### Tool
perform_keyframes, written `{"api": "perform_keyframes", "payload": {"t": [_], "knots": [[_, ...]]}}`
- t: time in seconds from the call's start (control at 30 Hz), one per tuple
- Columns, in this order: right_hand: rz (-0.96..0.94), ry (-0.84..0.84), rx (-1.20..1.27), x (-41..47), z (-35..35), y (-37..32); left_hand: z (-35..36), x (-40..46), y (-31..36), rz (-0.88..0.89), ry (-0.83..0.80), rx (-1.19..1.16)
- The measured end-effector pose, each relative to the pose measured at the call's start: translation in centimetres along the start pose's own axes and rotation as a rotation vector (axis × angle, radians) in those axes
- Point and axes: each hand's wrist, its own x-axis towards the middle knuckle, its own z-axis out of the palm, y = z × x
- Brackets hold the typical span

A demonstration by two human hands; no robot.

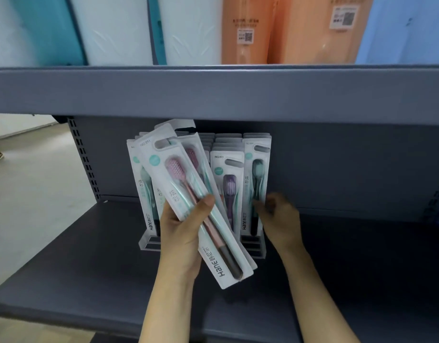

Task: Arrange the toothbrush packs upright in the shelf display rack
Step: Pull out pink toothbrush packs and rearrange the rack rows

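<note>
A fanned bundle of white card toothbrush packs (188, 194) is clasped in the left hand (181, 233), in front of the clear plastic display rack (149, 241). Their long axis leans up-left, not upright. The right hand (277, 214), blurred, touches the rack's rightmost green-brush pack (256, 174); whether it pinches the pack is unclear.

Lighting: we record even, diffuse brightness on the upper shelf (213, 90) and the floor (40, 194) at left. Shadow: we note a dim recess beneath that shelf. Blur: we find the right hand (277, 214) smeared and dark, its fingers indistinct. Distortion: we see the shelf edges bow toward the frame borders. Focus: overall soft; pack print stays legible.
</note>
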Motion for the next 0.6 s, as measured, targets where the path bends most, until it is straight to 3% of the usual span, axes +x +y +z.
{"api": "perform_keyframes", "payload": {"t": [0.3,0.6], "knots": [[-0.016,-0.174,0.012,-0.1,0.3,0.6,0.0,0.3,-0.1,0.014,-0.034,0.020],[-0.035,0.036,0.256,1.1,-4.2,-3.7,0.1,0.6,-0.1,0.022,-0.062,0.032]]}}
